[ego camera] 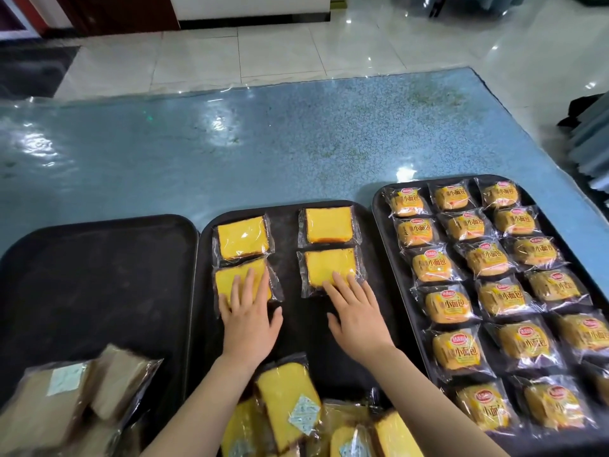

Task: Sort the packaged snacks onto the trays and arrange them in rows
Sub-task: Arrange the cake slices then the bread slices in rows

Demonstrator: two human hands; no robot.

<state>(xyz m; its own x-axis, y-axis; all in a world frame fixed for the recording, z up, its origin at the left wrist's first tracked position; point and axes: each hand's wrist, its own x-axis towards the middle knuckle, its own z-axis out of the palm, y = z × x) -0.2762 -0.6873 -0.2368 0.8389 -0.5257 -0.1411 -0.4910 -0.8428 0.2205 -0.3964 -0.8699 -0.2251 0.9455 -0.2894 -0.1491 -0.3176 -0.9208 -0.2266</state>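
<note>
Three black trays lie side by side on a blue table. The middle tray (290, 311) holds yellow cake slices in clear wrappers, in two columns. My left hand (247, 315) rests flat, fingers straight, on the near-left slice (227, 280). My right hand (354, 311) lies flat with its fingertips on the near-right slice (329, 263). Two more slices (242, 237) (328, 224) sit behind them. The right tray (379, 206) is filled with rows of small wrapped buns (445, 301). The left tray (99, 275) is bare apart from its near corner.
A heap of loose wrapped yellow cake slices (286, 400) lies at the near edge between my arms. Pale brown wrapped slices (66, 407) pile up over the left tray's near corner. The blue table (263, 153) stretches away behind the trays. Dark folded items (590, 140) sit at the far right.
</note>
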